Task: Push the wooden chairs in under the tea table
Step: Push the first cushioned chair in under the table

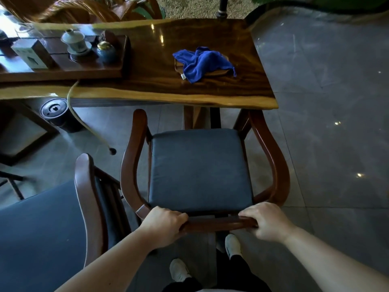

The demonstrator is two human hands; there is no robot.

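The wooden chair (200,165) stands facing the tea table (160,89), its front just at the surface edge. Left hand (163,225) and right hand (266,221) have fingers clamped on the back rail. Solid and probably heavy, it should slide stiffly; that rail is the sound hold

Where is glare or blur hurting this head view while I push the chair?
Head view: bright glare streaks on the tea table top and spots on the floor tiles; tea tray at far left is smeared; edges bend from the wide lens; both hands, left hand and right hand, and the chair read sharp.
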